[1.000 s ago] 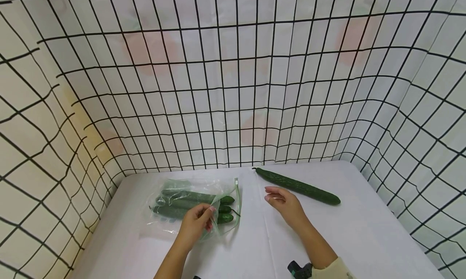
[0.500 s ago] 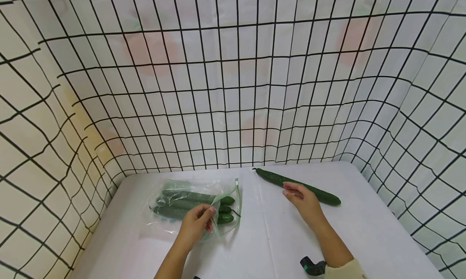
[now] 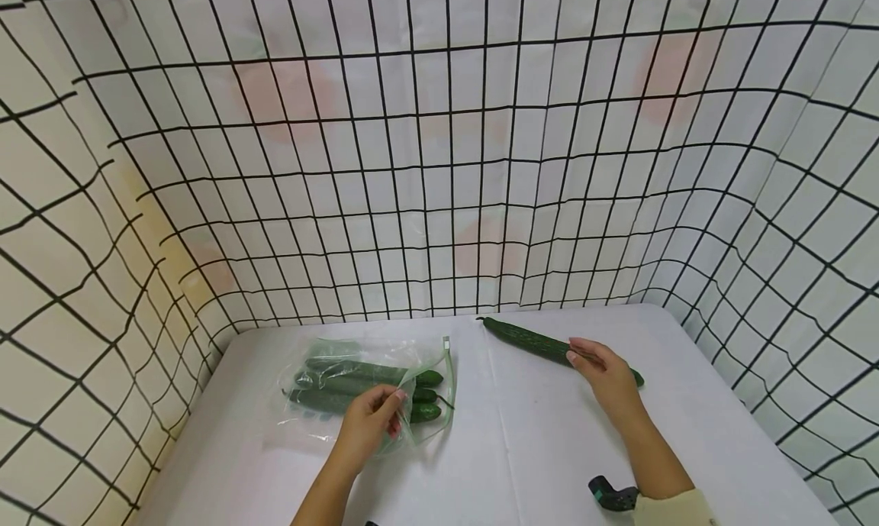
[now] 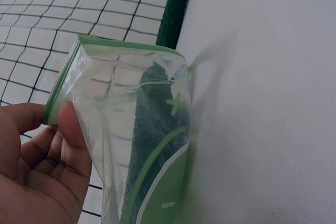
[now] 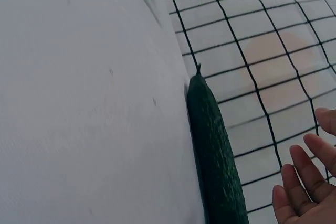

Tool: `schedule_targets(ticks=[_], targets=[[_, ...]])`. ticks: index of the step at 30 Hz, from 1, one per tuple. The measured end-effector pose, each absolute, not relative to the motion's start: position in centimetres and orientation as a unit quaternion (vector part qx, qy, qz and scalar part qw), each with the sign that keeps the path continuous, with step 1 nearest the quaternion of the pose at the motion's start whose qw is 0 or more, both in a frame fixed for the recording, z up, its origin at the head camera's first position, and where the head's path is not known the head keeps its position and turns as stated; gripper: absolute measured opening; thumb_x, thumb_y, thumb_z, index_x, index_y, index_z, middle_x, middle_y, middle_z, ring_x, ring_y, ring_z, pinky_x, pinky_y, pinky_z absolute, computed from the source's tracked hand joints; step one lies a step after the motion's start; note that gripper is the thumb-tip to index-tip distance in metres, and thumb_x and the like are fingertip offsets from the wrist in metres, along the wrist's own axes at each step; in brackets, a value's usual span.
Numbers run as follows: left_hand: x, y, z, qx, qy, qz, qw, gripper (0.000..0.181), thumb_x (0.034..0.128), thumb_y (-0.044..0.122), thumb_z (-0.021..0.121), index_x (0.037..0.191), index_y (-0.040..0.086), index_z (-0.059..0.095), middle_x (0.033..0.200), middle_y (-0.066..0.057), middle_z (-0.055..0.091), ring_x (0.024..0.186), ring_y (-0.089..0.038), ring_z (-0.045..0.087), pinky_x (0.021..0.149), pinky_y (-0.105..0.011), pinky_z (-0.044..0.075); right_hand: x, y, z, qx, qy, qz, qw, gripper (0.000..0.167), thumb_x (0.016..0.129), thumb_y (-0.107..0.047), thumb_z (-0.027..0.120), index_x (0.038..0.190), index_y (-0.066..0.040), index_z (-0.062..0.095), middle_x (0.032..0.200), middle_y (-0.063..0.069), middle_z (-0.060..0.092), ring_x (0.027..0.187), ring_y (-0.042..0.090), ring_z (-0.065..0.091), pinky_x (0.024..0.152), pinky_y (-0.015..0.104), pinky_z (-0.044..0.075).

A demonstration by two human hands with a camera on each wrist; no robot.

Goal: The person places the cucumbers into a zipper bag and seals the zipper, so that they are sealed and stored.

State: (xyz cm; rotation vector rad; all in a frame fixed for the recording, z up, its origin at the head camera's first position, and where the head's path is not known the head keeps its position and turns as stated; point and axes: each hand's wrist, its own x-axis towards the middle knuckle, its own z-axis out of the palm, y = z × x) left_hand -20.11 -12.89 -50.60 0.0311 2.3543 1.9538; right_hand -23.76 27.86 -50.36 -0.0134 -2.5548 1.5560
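Note:
A clear zip bag [image 3: 448,366] with a green rim lies at the left of the table, and several cucumbers [image 3: 426,412] are inside it. My left hand [image 3: 367,423] pinches the edge of the bag's mouth between thumb and fingers; the left wrist view shows that hand [image 4: 47,166] holding the green zip rim [image 4: 63,85]. A single long cucumber [image 3: 525,339] lies at the back right. Over its right half is my right hand [image 3: 607,373], hiding part of it. In the right wrist view the fingers [image 5: 302,177] are spread, apart from the cucumber [image 5: 212,145].
A white-covered table [image 3: 508,465] bears everything. Black wire mesh [image 3: 446,205] rises at its back and along both sides, with white sheeting behind. A black device [image 3: 611,495] is at the right wrist.
My right hand has moved rightward along the loose cucumber, from beside its left half to over its right half. The left hand, bag and cucumbers have stayed in place.

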Motion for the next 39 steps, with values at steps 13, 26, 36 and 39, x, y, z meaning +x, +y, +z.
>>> schedule_targets(ticks=[13,26,36,39], targets=[[-20.1,-12.9,-50.6,0.009,0.772,0.635,0.041,0.027,0.0996,0.028,0.065,0.101,0.001,0.068,0.076,-0.005,0.063,0.061,-0.014,0.060,0.056,-0.027,0.057,-24.4,31.6,-50.6,-0.064,-0.869,0.487,0.063,0.065,0.100,-0.056,0.056,0.148,-0.012,0.050,0.159,0.016,0.040,0.143,0.041,0.040,0.109,0.045,0.049],[-20.0,-13.0,-50.4,0.005,0.770,0.637,0.039,0.028,0.0992,0.028,0.066,0.101,0.000,0.068,0.077,-0.007,0.063,0.061,-0.014,0.060,0.056,-0.026,0.057,-25.3,33.9,-52.5,-0.066,-0.880,0.470,0.033,0.070,0.099,-0.051,0.061,0.151,-0.007,0.045,0.162,0.025,0.031,0.148,0.052,0.024,0.115,0.069,0.028],[-20.1,-12.9,-50.5,0.009,0.771,0.636,0.043,0.028,0.0995,0.028,0.066,0.101,0.000,0.067,0.077,-0.006,0.063,0.061,-0.014,0.060,0.057,-0.026,0.057,-26.2,35.2,-54.4,-0.070,-0.903,0.424,-0.025,0.078,0.096,-0.061,0.059,0.151,-0.007,0.044,0.162,0.028,0.029,0.148,0.055,0.020,0.115,0.073,0.022],[-20.1,-12.8,-50.5,0.003,0.768,0.639,0.040,0.027,0.0989,0.027,0.067,0.102,0.000,0.068,0.077,-0.007,0.063,0.061,-0.015,0.060,0.056,-0.026,0.057,-26.5,35.5,-54.9,-0.070,-0.906,0.416,-0.041,0.079,0.096,-0.062,0.058,0.151,-0.008,0.044,0.162,0.029,0.027,0.148,0.056,0.019,0.115,0.074,0.023]])
